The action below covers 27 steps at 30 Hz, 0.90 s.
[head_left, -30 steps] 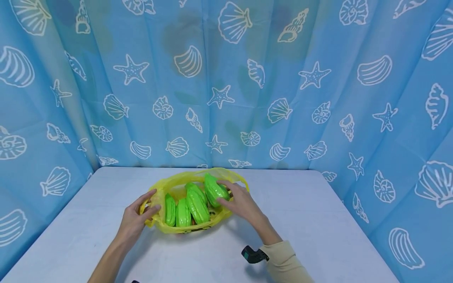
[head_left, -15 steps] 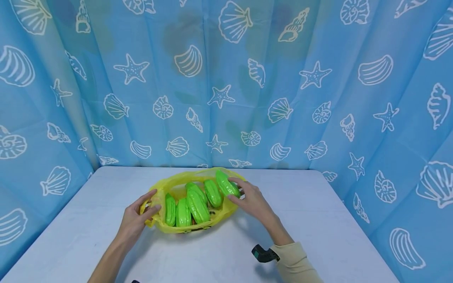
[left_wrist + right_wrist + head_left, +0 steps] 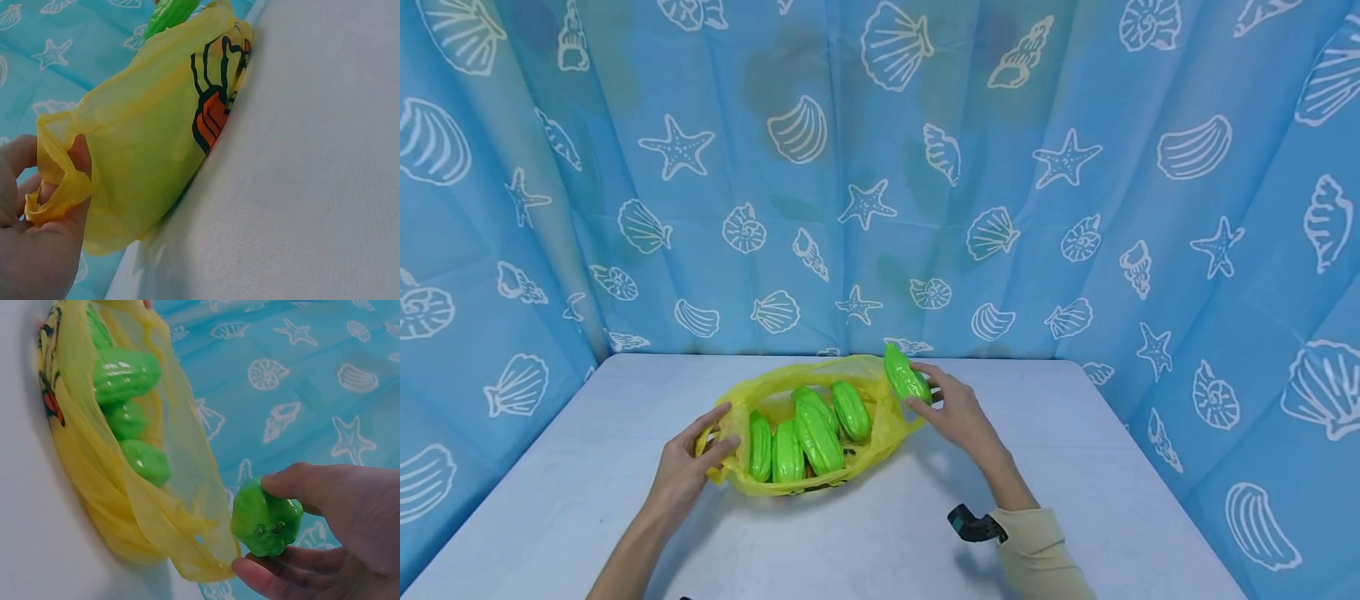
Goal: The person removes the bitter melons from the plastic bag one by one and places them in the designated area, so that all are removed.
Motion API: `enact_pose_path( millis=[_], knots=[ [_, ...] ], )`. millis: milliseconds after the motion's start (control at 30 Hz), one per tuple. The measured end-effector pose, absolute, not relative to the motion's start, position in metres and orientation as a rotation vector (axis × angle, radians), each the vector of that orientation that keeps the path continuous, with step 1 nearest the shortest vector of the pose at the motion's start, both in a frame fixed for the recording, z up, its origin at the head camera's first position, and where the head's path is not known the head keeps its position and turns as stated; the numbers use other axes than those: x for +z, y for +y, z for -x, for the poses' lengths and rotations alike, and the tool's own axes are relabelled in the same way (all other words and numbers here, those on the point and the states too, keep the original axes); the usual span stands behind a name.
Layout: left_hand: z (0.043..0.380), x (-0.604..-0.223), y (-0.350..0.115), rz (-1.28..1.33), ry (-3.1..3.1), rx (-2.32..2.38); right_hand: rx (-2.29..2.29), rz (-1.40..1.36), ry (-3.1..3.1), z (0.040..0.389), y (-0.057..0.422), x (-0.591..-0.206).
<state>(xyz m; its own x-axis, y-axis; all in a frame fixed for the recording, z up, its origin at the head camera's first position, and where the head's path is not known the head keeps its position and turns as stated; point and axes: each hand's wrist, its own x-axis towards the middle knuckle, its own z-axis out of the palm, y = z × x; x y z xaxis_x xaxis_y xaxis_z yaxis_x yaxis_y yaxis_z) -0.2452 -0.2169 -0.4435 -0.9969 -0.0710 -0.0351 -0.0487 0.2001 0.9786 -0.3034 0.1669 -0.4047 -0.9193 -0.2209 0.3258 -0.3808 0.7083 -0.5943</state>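
My left hand [image 3: 677, 467] holds the left handle of a yellow plastic bag [image 3: 897, 429], whose wide mouth faces up. In the left wrist view the handle loops over the fingers, and the bag's side [image 3: 150, 137] carries an orange and black print. Between the thumb and fingers of my right hand [image 3: 958, 410] is a glossy green ridged toy cucumber [image 3: 902, 377], just above the bag's right rim. Its lobed end [image 3: 259, 519] shows in the right wrist view. Several like green toy cucumbers [image 3: 817, 433] lie inside the bag.
The bag stands on a white-covered table [image 3: 820, 550], toward its far side. A blue curtain [image 3: 925, 208] with white shell and starfish prints hangs behind and on both sides. A black device [image 3: 973, 527] sits at my right wrist beside a beige sleeve [image 3: 1037, 554].
My right hand has lifted one toy cucumber up and to the right, from inside the bag to its right rim. My left hand has stayed on the handle.
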Motion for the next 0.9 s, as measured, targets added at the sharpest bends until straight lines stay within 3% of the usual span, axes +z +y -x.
enact_pose_path(
  millis=[900],
  knots=[
    [0.245, -0.445, -0.215, -0.097, -2.382, -2.01, 1.228, -0.17, -2.684, 0.326, 0.209, -0.431]
  ],
)
